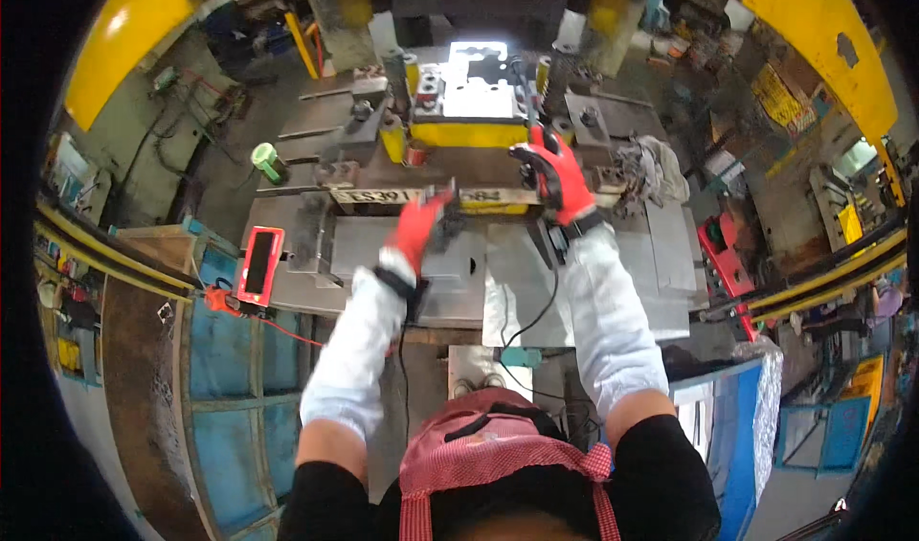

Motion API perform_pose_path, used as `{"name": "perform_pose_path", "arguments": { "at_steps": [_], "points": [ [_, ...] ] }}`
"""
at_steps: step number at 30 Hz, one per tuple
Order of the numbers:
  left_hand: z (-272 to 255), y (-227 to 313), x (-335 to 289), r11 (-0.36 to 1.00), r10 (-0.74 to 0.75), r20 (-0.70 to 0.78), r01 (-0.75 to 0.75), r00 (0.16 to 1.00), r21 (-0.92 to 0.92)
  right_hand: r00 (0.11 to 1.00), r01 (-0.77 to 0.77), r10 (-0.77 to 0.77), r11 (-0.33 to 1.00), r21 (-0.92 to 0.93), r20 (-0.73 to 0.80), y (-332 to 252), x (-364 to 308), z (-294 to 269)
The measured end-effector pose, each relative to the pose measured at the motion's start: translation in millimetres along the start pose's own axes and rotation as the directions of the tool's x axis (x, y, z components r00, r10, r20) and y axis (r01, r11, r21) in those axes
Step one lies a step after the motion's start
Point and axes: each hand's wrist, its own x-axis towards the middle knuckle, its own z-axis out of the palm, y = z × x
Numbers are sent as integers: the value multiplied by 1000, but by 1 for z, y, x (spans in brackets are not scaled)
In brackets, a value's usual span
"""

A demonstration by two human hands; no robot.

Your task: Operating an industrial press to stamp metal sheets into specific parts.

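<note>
My right hand, in a red glove with dark fingers, reaches toward the die at the right of its front edge. A thin dark rod runs from its fingers up beside the die; its lower end is hidden in the glove. Over the near part of the press bed, my left hand, gloved the same way, is smeared by motion, so its fingers do not show clearly. A bright cut-out metal sheet lies on the die, which has a yellow front. Dark straps with cables circle both wrists.
Flat grey metal sheets lie on the near bed. To the left are a red-framed control box and a green-lidded container. Rags lie at right. Yellow press frame parts arch around; cables hang near my body.
</note>
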Motion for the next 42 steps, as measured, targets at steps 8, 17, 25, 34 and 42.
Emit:
{"name": "perform_pose_path", "arguments": {
  "at_steps": [8,17,25,34,42],
  "points": [
    [50,49,160,960,-36,28,42,999,-277,949,-183,142,975,-125,-280,28,-208,-102],
    [8,28,82,908,419,100,-415,902,-60,861,-338,292,940,-39,-417,110,-201,-163],
    [-140,-45,-338,722,431,-455,5,779,692,947,-279,204,905,-323,-246,73,-201,-94],
    [-307,33,-506,654,471,-877,-704,92,277,880,-366,461,811,-457,112,104,-151,-29],
    [-259,19,-270,960,264,-375,-278,889,19,893,-384,432,878,-285,128,183,-88,-51]
  ]
}}
